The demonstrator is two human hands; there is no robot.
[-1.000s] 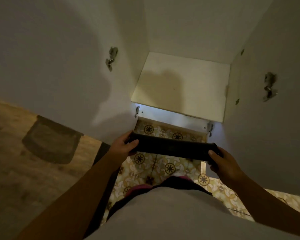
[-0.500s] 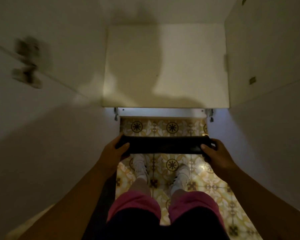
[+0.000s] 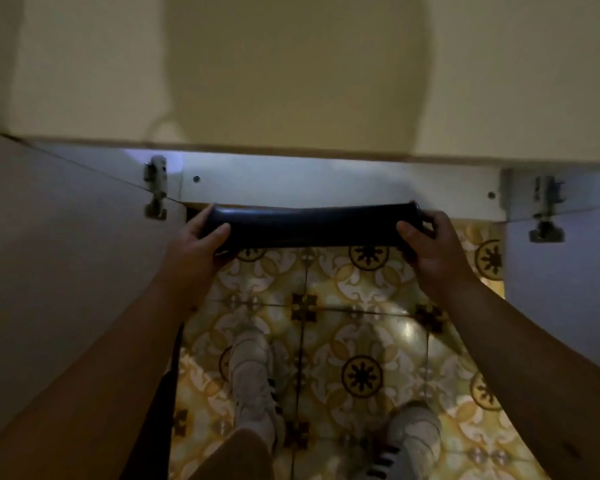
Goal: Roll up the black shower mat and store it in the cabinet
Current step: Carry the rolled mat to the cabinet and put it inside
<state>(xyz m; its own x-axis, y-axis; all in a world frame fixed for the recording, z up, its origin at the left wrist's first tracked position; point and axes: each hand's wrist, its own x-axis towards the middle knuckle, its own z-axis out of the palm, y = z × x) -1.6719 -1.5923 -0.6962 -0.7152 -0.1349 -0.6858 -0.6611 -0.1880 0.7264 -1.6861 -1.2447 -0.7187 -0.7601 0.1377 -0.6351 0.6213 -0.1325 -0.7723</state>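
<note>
Between both hands: rolled black mat (image 3: 309,227), horizontal, at front edge of cabinet shelf (image 3: 291,81). Left hand (image 3: 196,247) grasps left end, right hand (image 3: 430,249) grasps right end. Patterned tile floor (image 3: 361,323) below hands.

Head view, steeply down, close.

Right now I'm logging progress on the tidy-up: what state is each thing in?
Black rubber shower mat: rolled up, held level at the shelf's front edge, not yet inside.
White cabinet: both doors open.
Left hand: gripping the roll's left end.
Right hand: gripping its right end.
</note>
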